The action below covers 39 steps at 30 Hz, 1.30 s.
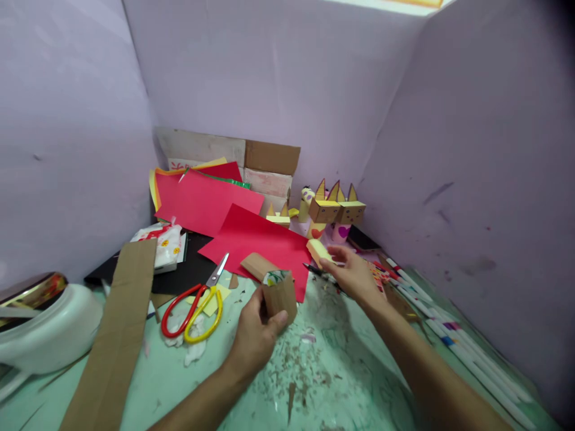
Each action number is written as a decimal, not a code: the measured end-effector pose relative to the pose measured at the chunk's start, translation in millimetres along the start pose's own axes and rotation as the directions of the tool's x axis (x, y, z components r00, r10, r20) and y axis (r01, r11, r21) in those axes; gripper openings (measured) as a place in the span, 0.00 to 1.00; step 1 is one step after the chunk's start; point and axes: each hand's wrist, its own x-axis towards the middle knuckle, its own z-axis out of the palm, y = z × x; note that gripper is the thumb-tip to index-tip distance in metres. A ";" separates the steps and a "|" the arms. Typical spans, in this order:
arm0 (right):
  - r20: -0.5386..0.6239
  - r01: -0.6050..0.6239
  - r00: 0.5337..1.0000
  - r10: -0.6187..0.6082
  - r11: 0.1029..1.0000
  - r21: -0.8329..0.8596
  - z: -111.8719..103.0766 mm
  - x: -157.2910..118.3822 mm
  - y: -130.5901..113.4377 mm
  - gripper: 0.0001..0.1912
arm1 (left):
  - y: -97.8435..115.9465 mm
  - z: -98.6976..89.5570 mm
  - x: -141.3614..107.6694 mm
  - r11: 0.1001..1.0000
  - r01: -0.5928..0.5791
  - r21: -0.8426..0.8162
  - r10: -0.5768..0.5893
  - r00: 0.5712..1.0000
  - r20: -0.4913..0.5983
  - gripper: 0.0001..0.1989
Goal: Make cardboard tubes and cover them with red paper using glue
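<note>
My left hand (254, 335) is closed around a small brown cardboard box (281, 297), its thumb on the near side. Green and white printing shows at the box's upper end. Between the fingers and thumb of my right hand (353, 272) is a pale yellow block-shaped piece (318, 251), perhaps folded paper; its material is unclear. Just behind the box lies a tan cardboard piece (258, 266), partly on a red paper sheet (265, 239). Left of my left hand rest scissors (200, 305) with one red and one yellow handle, blades apart.
Cardboard figures with pointed ears (335, 209) stand at the back right. A long cardboard strip (117, 323) and a white pot-like container (54, 329) lie at left. Several white markers (453, 335) line the right wall. Scraps litter the green tabletop (350, 371).
</note>
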 end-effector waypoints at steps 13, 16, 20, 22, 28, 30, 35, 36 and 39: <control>0.026 -0.033 0.999 0.040 0.974 -0.225 8.2 50.6 -15.1 0.16 | 12.3 -17.2 6.2 0.977 0.059 0.205 -0.044 0.996 -0.081 0.18; -0.004 0.085 0.996 -0.086 0.993 -0.082 -6.7 9.7 -18.9 0.27 | 9.6 -13.9 5.1 0.973 0.052 0.224 -0.043 0.998 -0.044 0.20; 0.095 0.183 0.966 -0.241 0.894 0.409 0.4 -59.5 -7.4 0.27 | 1.5 -8.7 1.6 0.965 0.013 0.263 -0.012 1.000 -0.004 0.21; 0.113 0.155 0.968 -0.226 0.885 0.439 13.1 -81.8 1.3 0.26 | -1.6 -6.9 -0.9 0.951 -0.014 0.307 0.014 1.000 0.001 0.22; 0.150 0.158 0.958 -0.245 0.884 0.440 31.3 -89.9 13.4 0.25 | 0.6 -6.9 -2.9 0.909 -0.050 0.413 0.035 0.998 0.044 0.20; 0.153 0.157 0.957 -0.247 0.883 0.442 29.8 -88.0 14.2 0.24 | 2.0 -8.1 -1.8 0.905 -0.068 0.420 0.037 0.996 0.082 0.20; 0.213 0.112 0.947 -0.241 0.869 0.482 30.5 -87.0 18.1 0.22 | -1.1 -12.5 2.4 0.918 -0.090 0.386 0.032 0.987 0.155 0.20; 0.225 0.098 0.946 -0.233 0.868 0.486 31.4 -86.7 19.1 0.21 | -2.8 -13.5 3.7 0.922 -0.092 0.377 0.030 0.985 0.167 0.20; 0.251 0.068 0.942 -0.220 0.863 0.501 33.3 -85.3 21.5 0.21 | -8.1 -16.3 8.2 0.934 -0.102 0.341 0.029 0.977 0.213 0.22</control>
